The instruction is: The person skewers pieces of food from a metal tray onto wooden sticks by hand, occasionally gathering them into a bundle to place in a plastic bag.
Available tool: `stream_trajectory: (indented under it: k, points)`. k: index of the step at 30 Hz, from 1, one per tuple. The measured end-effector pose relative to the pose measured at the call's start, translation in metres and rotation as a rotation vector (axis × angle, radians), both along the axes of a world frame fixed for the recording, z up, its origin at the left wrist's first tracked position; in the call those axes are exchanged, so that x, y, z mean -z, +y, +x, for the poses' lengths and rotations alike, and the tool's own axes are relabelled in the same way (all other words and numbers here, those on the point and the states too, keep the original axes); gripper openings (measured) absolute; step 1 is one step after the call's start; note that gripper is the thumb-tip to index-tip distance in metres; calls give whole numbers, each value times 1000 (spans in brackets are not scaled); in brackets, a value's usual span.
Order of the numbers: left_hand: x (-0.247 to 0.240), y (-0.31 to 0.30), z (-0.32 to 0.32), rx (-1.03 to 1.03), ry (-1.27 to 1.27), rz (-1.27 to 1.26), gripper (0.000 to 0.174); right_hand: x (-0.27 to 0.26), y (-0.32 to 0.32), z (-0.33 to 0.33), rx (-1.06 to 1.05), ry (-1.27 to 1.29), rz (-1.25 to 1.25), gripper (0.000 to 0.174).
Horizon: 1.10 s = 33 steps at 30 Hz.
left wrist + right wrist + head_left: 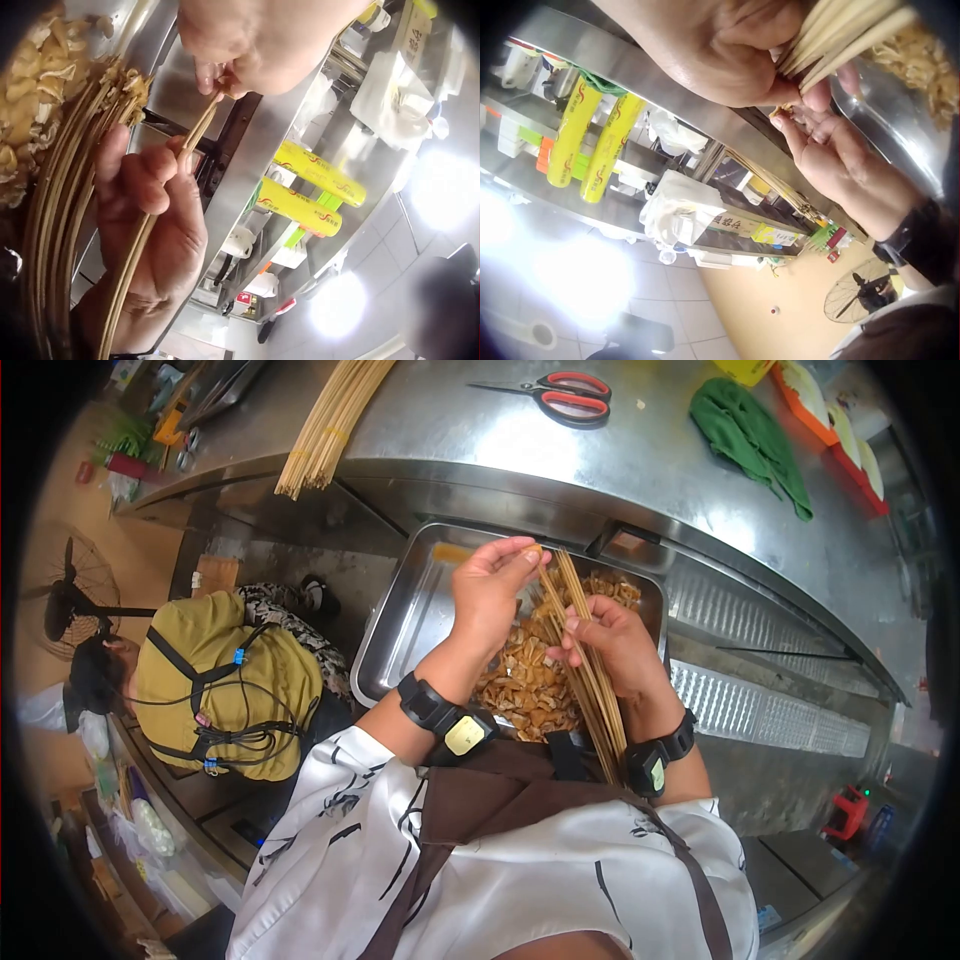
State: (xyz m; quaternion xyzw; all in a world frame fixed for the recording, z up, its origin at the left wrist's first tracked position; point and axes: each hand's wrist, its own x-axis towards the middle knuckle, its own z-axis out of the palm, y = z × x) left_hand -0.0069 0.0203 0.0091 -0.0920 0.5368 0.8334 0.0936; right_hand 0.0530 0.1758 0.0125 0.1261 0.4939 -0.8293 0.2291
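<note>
We see the right hand (612, 648) curled round a bundle of thin, round bamboo skewers (600, 708). Its fingers are wrapped about the middle of the bundle, which slants from 5 o'clock by the wrist to 11 o'clock over the tray (400, 630). In the left wrist view some tips carry crinkled scraps.

The left hand (490, 595) sits just at 10 o'clock of the right. Its thumb and fingertips are pinched together on the top end of one skewer drawn out of the bundle, and its other fingers are loosely bent.

Both hands hang above a shallow, rectangular steel tray. It is bare and shiny on its 9 o'clock side, with tan, wrinkled, flaky pieces (525, 685) heaped below the hands.

On the brushed steel counter (650, 470) at 12 o'clock lie red-handled scissors (560, 395). A crumpled green cloth (755, 435) is at 1 o'clock, and a long sheaf of pale sticks (325, 425) at 11 o'clock hangs over the edge.
</note>
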Motion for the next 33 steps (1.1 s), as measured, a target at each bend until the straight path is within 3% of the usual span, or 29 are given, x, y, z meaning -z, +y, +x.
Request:
stream_trajectory:
  k: [7,13,25,33]
  points:
    - [6,5,4,-24,39,-65,15,-2,-1,0,21,-11,14,10]
    - [1,-1,-2,-3,-100,23,13,0,-1,0,17,-4,-20,9]
    - [11,4,-4,-89,89,-179,18,0,-3,0,0,28,20,6]
    - [14,3,-6,-89,-76,-129,21,2,-1,0,-13,38,54,9]
